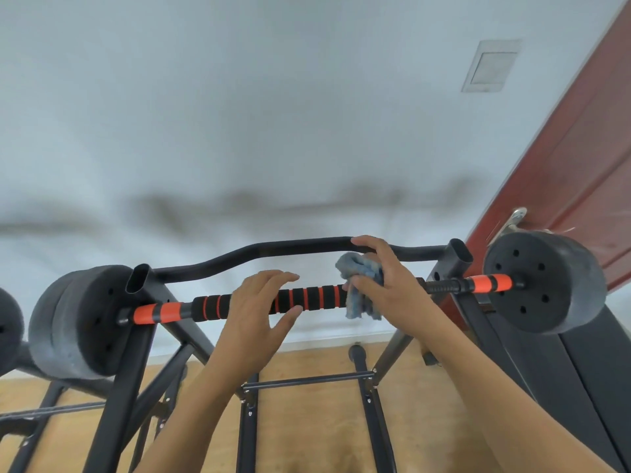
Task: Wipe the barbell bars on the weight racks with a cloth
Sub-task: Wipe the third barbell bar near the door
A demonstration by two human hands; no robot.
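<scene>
A barbell bar (307, 298) lies across a black rack (123, 387), running from 9 o'clock to 3 o'clock through the lower half of the view. Its middle is wrapped in black foam with thin orange rings, and both ends carry orange sleeves. A dark grey weight plate (546, 281) sits on the 3 o'clock end and another plate (78, 322) on the 9 o'clock end.

The right hand (386, 281) grips a crumpled blue cloth (362, 305), fingers curled over it and thumb pinching from the near side. The cloth is wrapped against the bar at the 3 o'clock end of the foam, with a fold hanging below.

The left hand (259, 308) is at 9 o'clock of the cloth, over the middle of the foam. Its fingers are nearly straight and laid over the top of the bar, with the thumb apart beneath it. It is not closed round the bar, and I cannot tell how firmly it presses.

A curved black bar (273, 249) spans the rack's two uprights at 12 o'clock of the hands. A red door (580, 165) with a metal handle (512, 220) stands at 2 o'clock, and a wooden floor (307, 421) shows at 6 o'clock under the rack.
</scene>
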